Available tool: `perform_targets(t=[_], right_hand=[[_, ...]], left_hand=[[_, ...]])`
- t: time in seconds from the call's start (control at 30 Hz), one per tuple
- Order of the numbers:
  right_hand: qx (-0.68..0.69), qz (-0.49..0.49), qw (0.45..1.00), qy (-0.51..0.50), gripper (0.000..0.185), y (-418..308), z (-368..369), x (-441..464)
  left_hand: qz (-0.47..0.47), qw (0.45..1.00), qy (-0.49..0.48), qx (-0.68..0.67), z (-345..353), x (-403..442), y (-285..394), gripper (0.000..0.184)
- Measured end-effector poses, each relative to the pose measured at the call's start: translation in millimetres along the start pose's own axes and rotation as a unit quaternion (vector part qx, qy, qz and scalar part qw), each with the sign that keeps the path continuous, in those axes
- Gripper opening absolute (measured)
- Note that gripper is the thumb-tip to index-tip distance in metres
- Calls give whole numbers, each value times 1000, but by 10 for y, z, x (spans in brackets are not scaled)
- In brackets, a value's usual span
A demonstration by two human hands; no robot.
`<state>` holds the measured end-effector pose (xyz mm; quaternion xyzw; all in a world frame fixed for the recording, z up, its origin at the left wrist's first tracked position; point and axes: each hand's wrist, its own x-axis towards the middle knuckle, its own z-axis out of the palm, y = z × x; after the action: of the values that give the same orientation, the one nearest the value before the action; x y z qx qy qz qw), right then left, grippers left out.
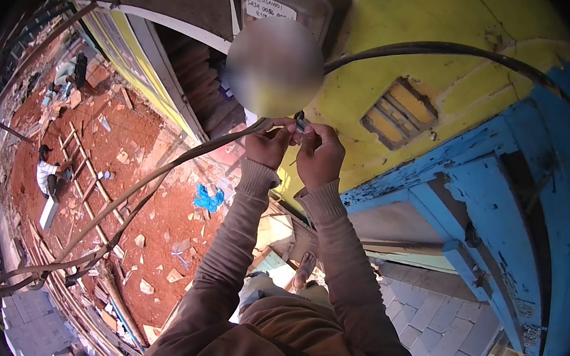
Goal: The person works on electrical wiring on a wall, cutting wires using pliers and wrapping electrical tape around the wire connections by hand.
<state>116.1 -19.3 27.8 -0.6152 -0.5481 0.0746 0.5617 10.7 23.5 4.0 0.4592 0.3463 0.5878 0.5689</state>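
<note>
Both of my hands are raised in front of the yellow wall, fingertips pinched close together. My left hand (267, 145) is closed at the black cable (186, 157), which comes up from the lower left. My right hand (320, 155) pinches a small grey piece (300, 123) with a dark tip; its exact kind is too small to make out. Just above the hands, a round blurred patch covers part of the view. Behind it a brown meter box (317, 4) with a handwritten white label (269, 7) is fixed to the wall.
Another thick cable (444, 50) arcs right across the yellow wall (407, 73), above a vent (401, 114). Peeling blue woodwork (496, 221) stands to the right. Down left, on red soil, are a bamboo ladder (93, 182), a blue plastic bag (208, 198) and two people (47, 172).
</note>
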Motion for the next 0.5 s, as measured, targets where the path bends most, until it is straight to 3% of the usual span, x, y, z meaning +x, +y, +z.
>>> perform_targets(t=[0.1, 0.23, 0.3, 0.43, 0.5], right_hand=[[4, 41, 999, 9, 8, 77, 30, 11], [1, 19, 999, 27, 9, 101, 99, 86], [125, 119, 985, -24, 8, 66, 108, 136], [187, 115, 975, -27, 11, 172, 192, 144], [331, 228, 914, -44, 13, 220, 216, 128]], left_hand=[[-21, 1000, 12, 1, 28, -11, 21, 10], [-18, 1000, 1, 23, 30, -18, 78, 11], [-18, 999, 4, 50, 33, -37, 106, 12], [-21, 998, 10, 59, 17, -50, 112, 13], [-22, 999, 15, 48, 0, -42, 83, 14]])
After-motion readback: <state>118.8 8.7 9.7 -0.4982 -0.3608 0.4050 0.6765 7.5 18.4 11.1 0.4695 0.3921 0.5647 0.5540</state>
